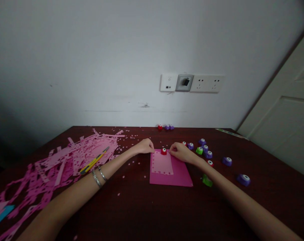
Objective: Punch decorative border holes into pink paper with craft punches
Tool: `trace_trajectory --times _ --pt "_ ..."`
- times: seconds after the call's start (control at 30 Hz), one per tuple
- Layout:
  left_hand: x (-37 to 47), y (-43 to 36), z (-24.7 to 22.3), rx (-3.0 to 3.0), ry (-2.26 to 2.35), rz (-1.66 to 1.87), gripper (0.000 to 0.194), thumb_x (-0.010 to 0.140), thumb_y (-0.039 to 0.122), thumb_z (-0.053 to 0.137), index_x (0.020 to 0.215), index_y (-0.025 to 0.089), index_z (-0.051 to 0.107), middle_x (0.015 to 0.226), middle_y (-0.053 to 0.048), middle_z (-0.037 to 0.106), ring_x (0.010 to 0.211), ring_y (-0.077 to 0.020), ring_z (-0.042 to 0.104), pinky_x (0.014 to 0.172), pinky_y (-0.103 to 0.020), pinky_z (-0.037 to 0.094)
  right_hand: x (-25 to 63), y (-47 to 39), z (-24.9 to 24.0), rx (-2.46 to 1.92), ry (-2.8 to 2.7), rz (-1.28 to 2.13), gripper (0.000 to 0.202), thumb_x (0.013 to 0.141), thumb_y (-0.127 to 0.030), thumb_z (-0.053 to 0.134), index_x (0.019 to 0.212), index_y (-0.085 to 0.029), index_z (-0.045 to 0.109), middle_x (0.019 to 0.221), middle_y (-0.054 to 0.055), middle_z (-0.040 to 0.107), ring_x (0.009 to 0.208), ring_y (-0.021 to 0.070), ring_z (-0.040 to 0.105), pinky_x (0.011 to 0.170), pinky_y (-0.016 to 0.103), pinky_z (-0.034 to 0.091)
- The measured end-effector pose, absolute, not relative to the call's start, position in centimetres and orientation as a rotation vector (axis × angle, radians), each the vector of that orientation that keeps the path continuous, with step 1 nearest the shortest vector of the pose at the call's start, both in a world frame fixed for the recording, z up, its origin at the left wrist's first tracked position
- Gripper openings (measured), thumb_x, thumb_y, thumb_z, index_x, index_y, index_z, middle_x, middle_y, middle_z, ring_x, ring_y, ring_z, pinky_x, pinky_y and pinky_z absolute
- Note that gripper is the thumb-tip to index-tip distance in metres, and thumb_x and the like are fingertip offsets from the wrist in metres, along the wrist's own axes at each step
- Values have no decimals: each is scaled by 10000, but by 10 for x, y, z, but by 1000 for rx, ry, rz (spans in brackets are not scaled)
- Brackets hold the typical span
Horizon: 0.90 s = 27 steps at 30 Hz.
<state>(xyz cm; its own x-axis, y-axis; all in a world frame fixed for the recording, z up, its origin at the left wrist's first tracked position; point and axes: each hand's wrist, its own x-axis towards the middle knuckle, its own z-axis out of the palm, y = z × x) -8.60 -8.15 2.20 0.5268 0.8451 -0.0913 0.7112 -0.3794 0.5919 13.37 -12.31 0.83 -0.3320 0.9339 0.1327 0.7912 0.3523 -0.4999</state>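
Flanking the red punch [163,152], the left hand [147,146] and right hand [181,152] sit nearly closed by 2 corners of the pale pink sheet [162,164], presumably steadying it over the magenta paper [180,176]; whether they pinch it, I can't tell from here.

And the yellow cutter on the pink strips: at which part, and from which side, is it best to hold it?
The yellow cutter is probably best gripped mid-handle from above: it lies on top of the pink strips, its long body uncovered. Avoid the narrow grey far end, possibly the blade; the left forearm runs beside the near end.
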Motion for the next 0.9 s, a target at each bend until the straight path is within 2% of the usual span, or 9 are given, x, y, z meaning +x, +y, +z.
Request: trace_trajectory --times 0.7,0.9 --pt "-88 -77 21 2216 1270 245 172 613 272 572 644 123 651 590 -27 602 593 -127 533 529 -216 354 132 -119 7 -1497 -2251 436 188 722 -174 469 662 -134 643 717 73 666 646 159 578 568 241 385" --pt "-83 -74 25 2218 1341 401 237 676 369 571 683 136 615 668 -25 608 611 -110 518 546 -212 350 132 -118 16 -1592 -2102 484 230 769 -312 493 661 -139 600 652 51 632 589 145 548 511 237 345"
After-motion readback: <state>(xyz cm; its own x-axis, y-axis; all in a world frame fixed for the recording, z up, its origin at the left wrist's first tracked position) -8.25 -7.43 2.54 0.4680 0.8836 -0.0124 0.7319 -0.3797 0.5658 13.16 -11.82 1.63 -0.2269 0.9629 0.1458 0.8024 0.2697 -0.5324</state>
